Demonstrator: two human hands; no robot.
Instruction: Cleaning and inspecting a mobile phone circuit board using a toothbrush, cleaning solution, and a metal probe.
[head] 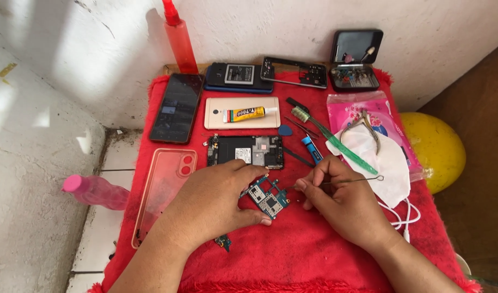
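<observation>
Left hand (216, 203) pinching circuit board (268, 198) between thumb and fingers; right hand (341, 201) pressed around thin wire tool (347, 181), tip just beside board. Opened phone (246, 151) just beyond.

Two bottles (179, 38), one circuit board (268, 198), one toothbrush (330, 138).

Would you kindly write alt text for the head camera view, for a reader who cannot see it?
A person's left hand steadies a small blue circuit board on a red cloth while the right hand holds a thin wire tool to it. Beyond lie an opened phone, a glue tube, a green toothbrush and a white face mask.
</observation>
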